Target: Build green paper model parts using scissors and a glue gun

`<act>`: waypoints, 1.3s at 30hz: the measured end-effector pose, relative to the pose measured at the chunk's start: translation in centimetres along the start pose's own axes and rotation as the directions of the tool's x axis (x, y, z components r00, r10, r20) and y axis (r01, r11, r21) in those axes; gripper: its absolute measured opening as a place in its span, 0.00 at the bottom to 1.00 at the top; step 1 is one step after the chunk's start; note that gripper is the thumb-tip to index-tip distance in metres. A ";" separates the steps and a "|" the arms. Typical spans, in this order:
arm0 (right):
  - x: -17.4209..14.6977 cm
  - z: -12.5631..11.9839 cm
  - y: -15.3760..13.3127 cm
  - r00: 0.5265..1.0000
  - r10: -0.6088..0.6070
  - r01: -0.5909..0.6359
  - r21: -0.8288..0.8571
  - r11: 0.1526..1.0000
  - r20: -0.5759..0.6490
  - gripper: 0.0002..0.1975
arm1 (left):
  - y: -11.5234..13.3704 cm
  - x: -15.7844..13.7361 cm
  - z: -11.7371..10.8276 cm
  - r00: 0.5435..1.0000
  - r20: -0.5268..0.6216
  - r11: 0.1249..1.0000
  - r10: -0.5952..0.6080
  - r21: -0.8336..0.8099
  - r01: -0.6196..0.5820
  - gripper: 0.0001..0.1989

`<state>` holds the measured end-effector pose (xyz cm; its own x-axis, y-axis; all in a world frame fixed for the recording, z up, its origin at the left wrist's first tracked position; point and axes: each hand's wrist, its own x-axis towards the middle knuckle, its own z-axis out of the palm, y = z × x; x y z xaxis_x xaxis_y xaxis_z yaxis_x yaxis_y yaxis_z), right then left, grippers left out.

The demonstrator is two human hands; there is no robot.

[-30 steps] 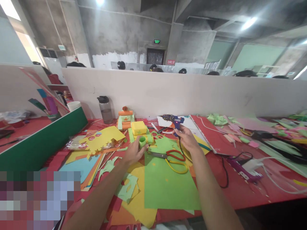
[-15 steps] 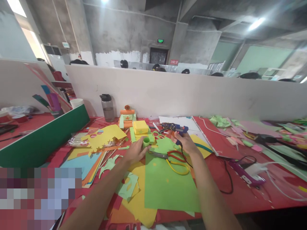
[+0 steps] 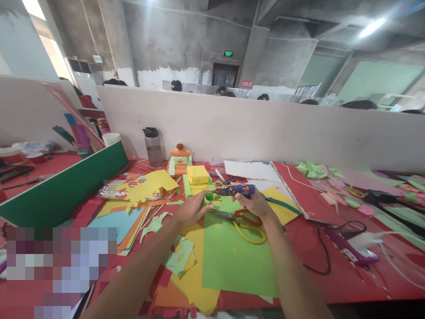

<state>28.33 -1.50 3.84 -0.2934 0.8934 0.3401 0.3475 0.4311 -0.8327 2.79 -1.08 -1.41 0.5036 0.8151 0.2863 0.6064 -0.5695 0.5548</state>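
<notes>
Light-green rolled-paper tube point(image 3: 209, 200) is pinched in left hand point(image 3: 191, 209) over red counter point(image 3: 347, 285), dark-blue pistol-shaped glue gun point(image 3: 235, 190) gripped in right hand point(image 3: 255, 203), nozzle near rim's 1 o'clock; tube should be steadied, nozzle kept off left hand.

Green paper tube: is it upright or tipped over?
Upright: the green paper tube, in the left hand, has its open rim facing up.

You are holding your left forearm point(image 3: 141, 266) out ahead, slanting in from the lower left, and your right forearm point(image 3: 292, 266) likewise from the lower right. Your left hand point(image 3: 192, 208) is curling in a grip; your right hand point(image 3: 256, 204) is gripping near it, fingers bent.
</notes>
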 end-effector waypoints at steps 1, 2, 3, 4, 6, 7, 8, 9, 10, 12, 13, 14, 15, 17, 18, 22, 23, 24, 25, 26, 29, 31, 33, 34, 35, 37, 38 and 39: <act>0.0 0.1 -0.2 1.000 -0.004 0.004 0.007 1.000 0.004 0.23 | 0.1 0.0 0.0 1.000 0.003 1.000 0.000 0.005 0.000 0.27; 0.1 0.3 -0.3 1.000 -0.006 0.006 0.012 1.000 0.012 0.22 | 0.1 0.0 0.0 1.000 0.003 1.000 0.002 0.007 -0.002 0.26; 0.1 0.4 -0.4 1.000 -0.007 0.007 0.016 1.000 0.019 0.21 | 0.1 0.0 -0.1 1.000 0.002 1.000 0.006 0.007 -0.006 0.26; 0.2 0.5 -0.4 1.000 -0.008 0.007 0.016 1.000 0.025 0.20 | 0.2 0.0 -0.1 1.000 -0.002 1.000 0.011 0.008 -0.011 0.26; 0.2 0.5 -0.4 0.999 -0.009 0.008 0.006 1.000 0.033 0.18 | 0.2 0.0 -0.1 1.000 -0.010 1.000 0.019 0.009 -0.019 0.26; 0.2 0.5 -0.3 0.999 -0.008 0.008 0.002 1.000 0.034 0.18 | 0.2 0.0 -0.1 1.000 -0.017 1.000 0.022 0.009 -0.022 0.26; 0.2 0.5 -0.2 0.999 -0.007 0.007 0.002 1.000 0.036 0.17 | 0.1 0.0 0.0 0.999 -0.024 1.000 0.024 0.009 -0.024 0.26; 0.2 0.5 -0.1 0.999 -0.003 0.002 0.003 1.000 0.041 0.17 | 0.1 0.0 0.0 0.999 -0.029 1.000 0.026 0.011 -0.025 0.26; 0.2 0.5 0.1 0.999 0.002 -0.002 0.005 1.000 0.046 0.16 | 0.1 0.0 0.0 0.999 -0.034 1.000 0.026 0.014 -0.025 0.26; 0.2 0.5 0.3 0.999 0.007 -0.007 0.006 1.000 0.053 0.16 | 0.0 0.0 0.1 0.999 -0.035 0.999 0.022 0.025 -0.021 0.26; 0.2 0.5 0.3 0.999 0.006 -0.006 0.002 1.000 0.054 0.15 | -0.1 0.1 0.2 0.999 -0.032 0.999 0.019 0.032 -0.018 0.26; 0.2 0.5 0.4 0.999 0.005 -0.005 -0.004 1.000 0.053 0.15 | -0.1 0.1 0.2 0.999 -0.031 0.999 0.017 0.038 -0.016 0.27; 0.2 0.5 0.4 0.999 0.003 -0.002 -0.012 1.000 0.050 0.15 | -0.2 0.1 0.3 0.999 -0.031 0.999 0.016 0.040 -0.015 0.27; 0.2 0.6 0.4 0.999 -0.002 0.003 -0.030 1.000 0.045 0.16 | -0.3 0.1 0.3 0.999 -0.033 0.999 0.017 0.037 -0.015 0.27; 0.2 0.6 0.4 0.999 -0.006 0.007 -0.038 0.999 0.041 0.16 | -0.3 0.1 0.4 0.999 -0.035 0.999 0.017 0.033 -0.016 0.27; 0.2 0.6 0.5 0.999 -0.012 0.014 -0.062 0.998 0.043 0.17 | -0.4 0.1 0.5 0.999 -0.034 0.999 0.020 0.032 -0.019 0.28; 0.2 0.6 0.6 0.999 -0.014 0.016 -0.063 0.998 0.042 0.17 | -0.5 0.1 0.5 0.999 -0.035 0.999 0.024 0.033 -0.022 0.28; 0.2 0.6 0.6 0.999 -0.016 0.018 -0.064 0.998 0.041 0.17 | -0.5 0.1 0.5 0.999 -0.037 0.999 0.027 0.032 -0.025 0.28; 0.3 0.6 0.6 0.999 -0.019 0.022 -0.064 0.998 0.040 0.17 | -0.5 0.1 0.5 0.999 -0.039 0.999 0.029 0.031 -0.027 0.28; 0.3 0.6 0.7 0.999 -0.023 0.026 -0.063 0.998 0.041 0.16 | -0.5 0.1 0.4 0.999 -0.041 0.999 0.029 0.028 -0.028 0.28; 0.3 0.6 0.6 0.998 -0.028 0.032 -0.067 0.997 0.054 0.16 | -0.4 0.1 0.4 0.999 -0.042 0.999 0.028 0.019 -0.027 0.28; 0.3 0.7 0.4 0.998 -0.030 0.033 -0.069 0.997 0.053 0.16 | -0.3 0.1 0.3 0.999 -0.042 0.999 0.029 0.014 -0.028 0.28; 0.3 0.7 0.4 0.999 -0.034 0.036 -0.069 0.997 0.041 0.17 | -0.3 0.1 0.3 0.999 -0.039 1.000 0.027 0.009 -0.027 0.29; 0.3 0.7 0.3 0.999 -0.035 0.038 -0.073 0.997 0.035 0.17 | -0.3 0.1 0.3 0.999 -0.038 1.000 0.026 0.007 -0.025 0.28; 0.3 0.7 0.3 0.999 -0.036 0.039 -0.081 0.996 0.034 0.17 | -0.3 0.1 0.3 0.999 -0.038 1.000 0.025 0.005 -0.025 0.28; 0.3 0.7 0.3 0.999 -0.042 0.045 -0.101 0.994 0.033 0.17 | -0.3 0.1 0.3 0.999 -0.041 1.000 0.025 0.000 -0.025 0.28; 0.3 0.7 0.3 0.999 -0.045 0.048 -0.110 0.993 0.031 0.17 | -0.4 0.1 0.4 0.999 -0.046 1.000 0.026 -0.002 -0.026 0.28; 0.4 0.7 0.3 0.998 -0.047 0.050 -0.116 0.992 0.030 0.16 | -0.4 0.1 0.4 0.998 -0.051 1.000 0.027 -0.003 -0.027 0.28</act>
<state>27.74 -1.14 3.44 -0.3358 0.8682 0.3653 0.4330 0.4867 -0.7587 2.82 -0.82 -1.94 0.4882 0.8036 0.3405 0.5906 -0.5914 0.5490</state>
